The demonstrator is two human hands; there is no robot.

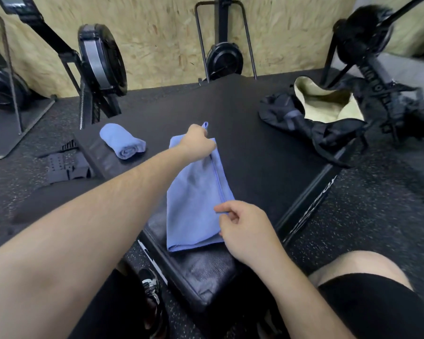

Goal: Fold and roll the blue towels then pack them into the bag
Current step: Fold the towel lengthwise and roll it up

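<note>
Left hand (pixel 197 143) grips the far corner of the folded towel (pixel 194 204); right hand (pixel 245 231) pinches its near edge on the table (pixel 242 133).

Flat towel (pixel 194 204) is lying lengthwise on the platform (pixel 242 106), near middle — left hand (pixel 197 143) gripping its far end, right hand (pixel 245 228) pinching its near edge. Rolled towel (pixel 123 141) is sitting behind-left; bag (pixel 311 118) is resting far right.

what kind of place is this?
Probably a gym: flywheel machines along the wall, an exercise bike, a padded bench and speckled rubber floor.
</note>
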